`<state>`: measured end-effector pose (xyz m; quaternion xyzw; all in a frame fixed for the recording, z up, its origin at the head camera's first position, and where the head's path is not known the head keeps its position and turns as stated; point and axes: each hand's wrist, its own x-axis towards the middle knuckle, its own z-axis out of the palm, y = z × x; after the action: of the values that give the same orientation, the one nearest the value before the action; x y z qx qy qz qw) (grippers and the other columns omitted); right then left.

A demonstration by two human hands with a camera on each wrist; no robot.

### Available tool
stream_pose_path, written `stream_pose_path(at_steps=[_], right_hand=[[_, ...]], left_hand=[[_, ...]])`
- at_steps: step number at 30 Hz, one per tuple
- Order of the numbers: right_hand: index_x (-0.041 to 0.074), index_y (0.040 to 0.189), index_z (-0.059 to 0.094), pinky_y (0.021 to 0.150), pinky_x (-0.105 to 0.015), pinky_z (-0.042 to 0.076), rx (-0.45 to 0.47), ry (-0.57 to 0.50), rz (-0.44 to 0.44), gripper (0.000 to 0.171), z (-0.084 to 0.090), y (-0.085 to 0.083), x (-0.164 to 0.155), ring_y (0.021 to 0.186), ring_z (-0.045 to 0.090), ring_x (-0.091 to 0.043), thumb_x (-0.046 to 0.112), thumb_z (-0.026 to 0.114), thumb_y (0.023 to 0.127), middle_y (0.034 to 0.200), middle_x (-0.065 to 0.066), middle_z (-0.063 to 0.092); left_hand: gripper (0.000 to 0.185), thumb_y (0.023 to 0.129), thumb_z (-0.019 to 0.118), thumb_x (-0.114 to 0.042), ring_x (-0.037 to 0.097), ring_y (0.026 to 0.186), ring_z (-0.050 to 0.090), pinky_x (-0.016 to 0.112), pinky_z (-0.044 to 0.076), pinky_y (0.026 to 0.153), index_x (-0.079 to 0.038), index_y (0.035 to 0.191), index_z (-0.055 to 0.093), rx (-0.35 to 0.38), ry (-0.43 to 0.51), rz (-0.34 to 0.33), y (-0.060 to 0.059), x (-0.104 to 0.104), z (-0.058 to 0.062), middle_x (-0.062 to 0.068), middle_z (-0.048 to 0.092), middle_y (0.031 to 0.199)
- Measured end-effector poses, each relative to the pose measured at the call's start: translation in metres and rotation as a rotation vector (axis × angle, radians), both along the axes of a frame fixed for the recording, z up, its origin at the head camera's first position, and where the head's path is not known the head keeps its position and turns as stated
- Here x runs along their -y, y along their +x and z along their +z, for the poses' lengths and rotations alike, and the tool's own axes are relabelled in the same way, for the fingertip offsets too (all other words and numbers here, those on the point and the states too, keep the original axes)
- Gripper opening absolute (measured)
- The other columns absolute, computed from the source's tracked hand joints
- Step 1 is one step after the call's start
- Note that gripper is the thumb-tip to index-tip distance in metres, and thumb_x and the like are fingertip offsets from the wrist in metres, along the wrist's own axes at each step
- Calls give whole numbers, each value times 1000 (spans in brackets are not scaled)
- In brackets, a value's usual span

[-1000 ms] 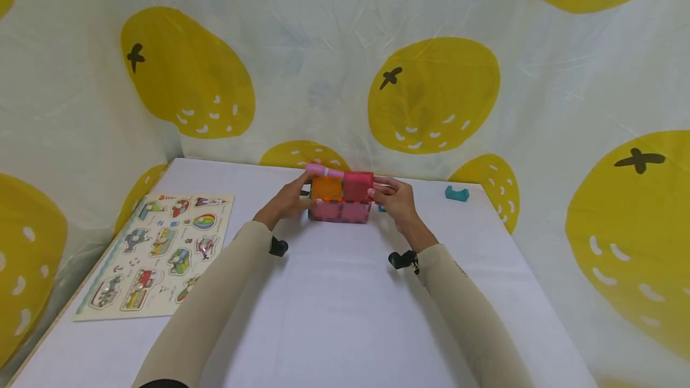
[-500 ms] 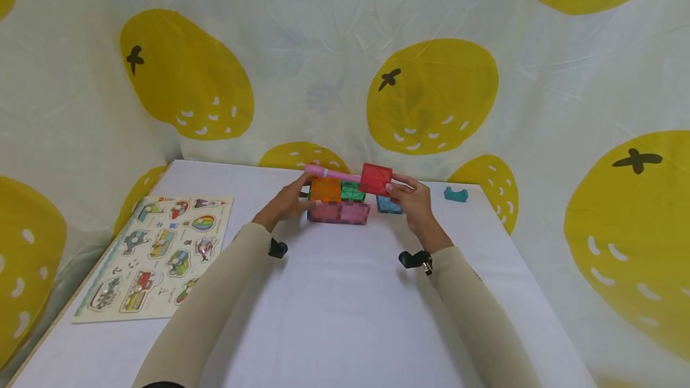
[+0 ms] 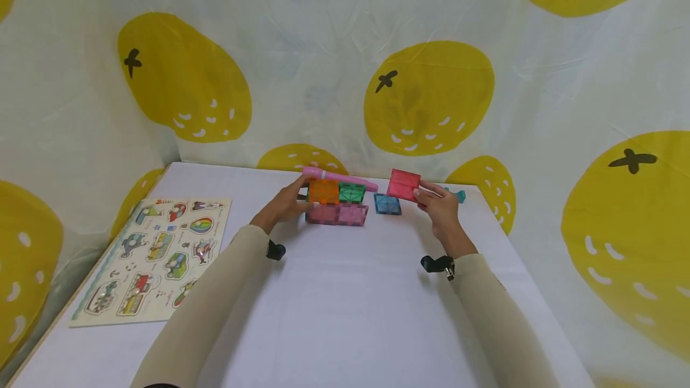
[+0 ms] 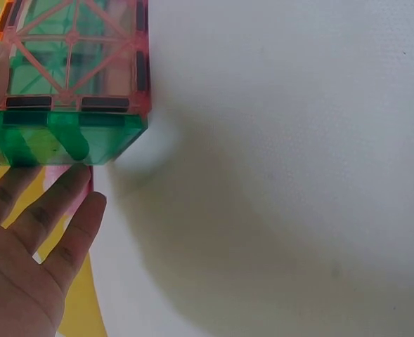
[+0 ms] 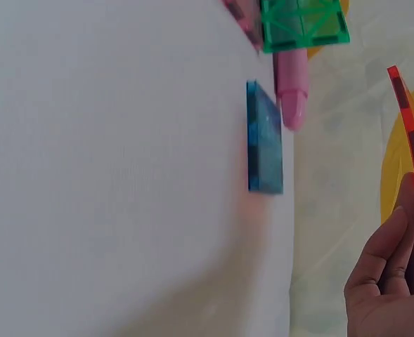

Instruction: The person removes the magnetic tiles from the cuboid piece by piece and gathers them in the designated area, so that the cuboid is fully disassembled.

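Note:
A small box of see-through magnetic tiles stands at the back of the table, with pink tiles (image 3: 353, 215) in front, an orange tile (image 3: 323, 191) and a green tile (image 3: 352, 193) above. My left hand (image 3: 286, 202) steadies its left end between thumb and fingers; in the left wrist view several fingertips lie along the green end tile (image 4: 66, 137). Raised over the table to the right, a red magnetic tile (image 3: 403, 184) is pinched at its edge by my right hand (image 3: 439, 211). Between it and the box, a blue magnetic tile (image 3: 387, 203) lies on the table.
A pink stick-shaped piece (image 3: 345, 179) lies behind the box. At the back right a small teal piece (image 3: 460, 195) is partly covered by the right hand. A picture puzzle board (image 3: 151, 256) occupies the table's left side. A fruit-print curtain (image 3: 312, 76) hangs behind.
My right hand has lifted the red tile off the box's top right and carried it rightward, uncovering the green tile and the blue tile. The left hand stays at the box.

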<state>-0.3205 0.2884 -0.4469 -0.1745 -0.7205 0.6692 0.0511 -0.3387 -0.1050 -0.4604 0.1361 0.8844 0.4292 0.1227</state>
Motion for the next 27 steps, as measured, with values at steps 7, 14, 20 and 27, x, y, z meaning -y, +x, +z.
stream_pose_path(at_steps=[7, 14, 20, 27], right_hand=[[20, 141, 70, 83, -15, 60, 24, 71, -43, 44, -5, 1, -25, 94, 73, -8, 27, 78, 98, 129, -5, 75], [19, 142, 70, 80, -11, 58, 86, 119, -64, 43, -12, -2, -49, 94, 71, -5, 28, 76, 100, 120, 4, 70], [17, 143, 69, 78, -11, 58, 128, 144, -66, 44, -17, -7, -62, 96, 66, -8, 27, 76, 100, 122, 4, 65], [17, 146, 67, 87, -15, 58, 227, 208, -58, 42, -23, -15, -70, 118, 60, -17, 26, 70, 104, 152, -8, 56]], left_hand=[[82, 103, 73, -30, 41, 148, 48, 64, 36, 125, -33, 167, 22, 1, 1, 4, 0, 0, 0, 10, 34, 172], [81, 103, 73, -29, 41, 146, 49, 65, 35, 126, -33, 167, 23, 6, 13, 9, 2, 2, 1, 10, 34, 173], [83, 103, 72, -30, 41, 146, 50, 64, 35, 126, -33, 168, 21, 5, 15, 11, 1, 3, 0, 11, 33, 173], [80, 103, 72, -31, 41, 148, 48, 63, 38, 124, -27, 167, 23, -14, 29, -12, 0, 2, -4, 11, 33, 173]])
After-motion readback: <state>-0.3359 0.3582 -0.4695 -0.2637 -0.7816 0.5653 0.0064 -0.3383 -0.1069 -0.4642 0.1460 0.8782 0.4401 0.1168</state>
